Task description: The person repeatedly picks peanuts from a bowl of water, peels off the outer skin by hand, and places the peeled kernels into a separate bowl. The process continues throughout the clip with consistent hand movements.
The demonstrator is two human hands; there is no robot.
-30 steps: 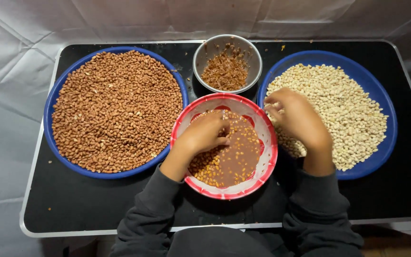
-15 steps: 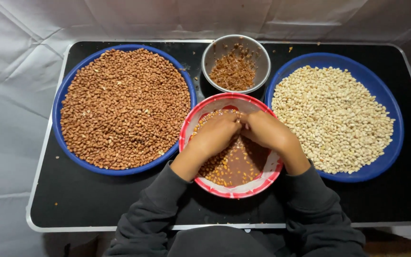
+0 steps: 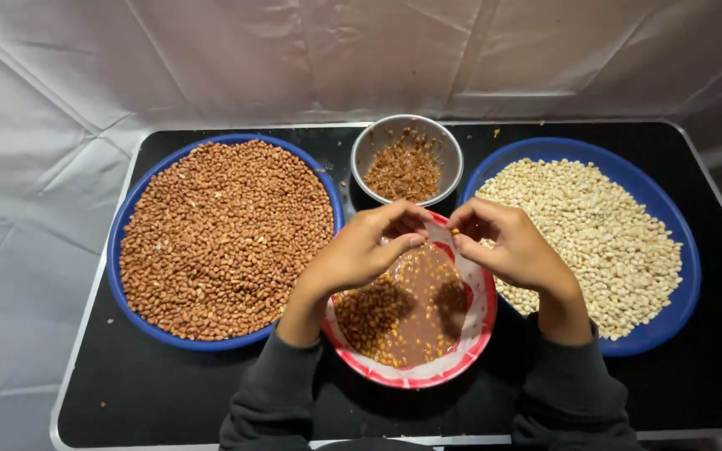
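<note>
Both hands raised over the far rim of the red-rimmed bowl (image 3: 461, 355), near the middle of the surface (image 3: 211, 392).

Left hand (image 3: 361, 250): fingers curled inward, thumb pressed against the forefinger tip, pinching what appears to be a single peanut; the nut itself hidden inside the pinch, so long axis not readable. Right hand (image 3: 511, 246): fingers likewise drawn together, thumb and forefinger closed on a small pale nut at the tip. Fingertips of the two hands near each other but apart, facing across a narrow gap above the bowl's far edge.

Contents of the red-rimmed bowl: brownish water with soaked peanuts (image 3: 369, 313) gathered mostly on its left side, directly below and toward the near edge from both sets of fingers. Left hand slightly nearer that heap.

Toward the left edge: large blue basin (image 3: 123, 242) heaped with brown unpeeled peanuts (image 3: 219, 225). Toward the right edge: second blue basin (image 3: 670, 217) holding pale peeled peanuts (image 3: 595, 225), just beside the right hand. At the far edge, between the basins: small metal bowl (image 3: 369, 146) with reddish skins (image 3: 403, 171), just beyond the fingertips.

A few stray bits noted on the surface at the far edge.
</note>
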